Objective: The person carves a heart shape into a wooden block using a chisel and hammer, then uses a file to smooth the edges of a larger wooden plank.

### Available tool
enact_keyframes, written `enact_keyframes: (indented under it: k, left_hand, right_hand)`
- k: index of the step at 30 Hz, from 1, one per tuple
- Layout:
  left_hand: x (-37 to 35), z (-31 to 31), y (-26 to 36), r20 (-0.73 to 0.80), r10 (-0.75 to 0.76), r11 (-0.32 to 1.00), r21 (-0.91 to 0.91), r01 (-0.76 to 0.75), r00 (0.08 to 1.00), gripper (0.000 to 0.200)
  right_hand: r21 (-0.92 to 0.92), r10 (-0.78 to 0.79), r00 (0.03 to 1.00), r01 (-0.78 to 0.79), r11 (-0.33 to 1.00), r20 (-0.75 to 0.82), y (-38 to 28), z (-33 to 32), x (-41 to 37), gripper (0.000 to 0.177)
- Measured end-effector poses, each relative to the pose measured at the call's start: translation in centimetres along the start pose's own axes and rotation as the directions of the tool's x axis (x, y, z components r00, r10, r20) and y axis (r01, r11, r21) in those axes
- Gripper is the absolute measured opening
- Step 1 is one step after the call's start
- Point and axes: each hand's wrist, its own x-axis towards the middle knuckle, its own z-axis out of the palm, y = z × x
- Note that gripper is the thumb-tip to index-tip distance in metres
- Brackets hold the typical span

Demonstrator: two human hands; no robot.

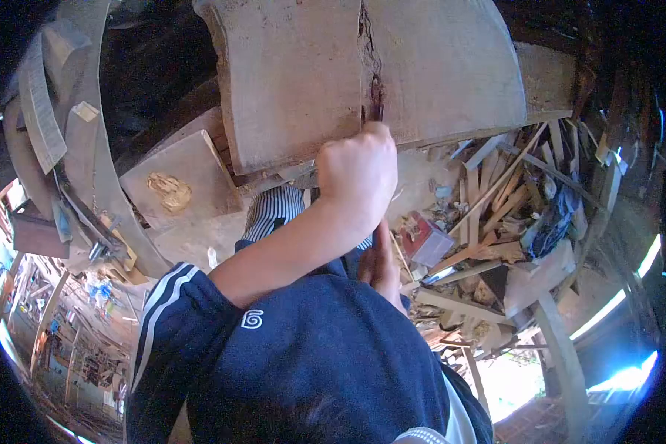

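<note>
Slab [296,81] of wood, top centre of frame, w/ a rough dark crack [370,55] running down its middle to the near edge. L hand [357,166] is a closed fist just over that edge, gripping a thin dark tool [374,113] whose visible end meets the crack; shape of the rest hidden by the fist. R hand [383,268], centre of frame, is partly behind the L forearm; can't tell if it's open or holding anything.

Slab looks thick, prob. heavy & stiff, v. little flex, dry so not slippery; weak along the crack, where bits could flake. Best hold: both outer sides, well apart from the split. Tool seems light & rigid; take it by the end in the fist.

Writing: only a white looped logo [251,319] on the navy top [311,355], lower centre; no word legible. Red box [420,238], right of centre, near the offcuts [507,189]: no readable label
</note>
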Motion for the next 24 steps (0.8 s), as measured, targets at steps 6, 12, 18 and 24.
enact_keyframes:
  k: [6,12,18,24]
  left_hand:
    - [0.1,0.2,0.2,-0.001,-0.012,1.0,0.011,0.012,1.0,0.006]
    - [2.0,0.1,0.0,-0.002,-0.042,0.999,-0.034,0.042,0.999,0.022]
    - [0.6,0.1,0.0,0.005,-0.051,0.997,-0.062,0.051,0.999,0.023]
    - [-0.4,0.1,0.3,0.065,-0.054,0.997,-0.044,0.057,0.996,0.005]
  right_hand:
    - [-0.213,-0.134,0.986,0.111,0.971,-0.095,-0.8,-0.5,0.7,0.084]
    - [-0.208,-0.062,0.991,0.036,0.977,-0.122,-2.7,0.3,1.4,0.073]
    - [-0.213,-0.127,0.989,0.109,0.971,-0.073,-2.2,-0.8,0.5,0.076]
    - [-0.238,-0.114,0.991,0.095,0.967,-0.068,-1.6,-1.0,-0.3,0.076]
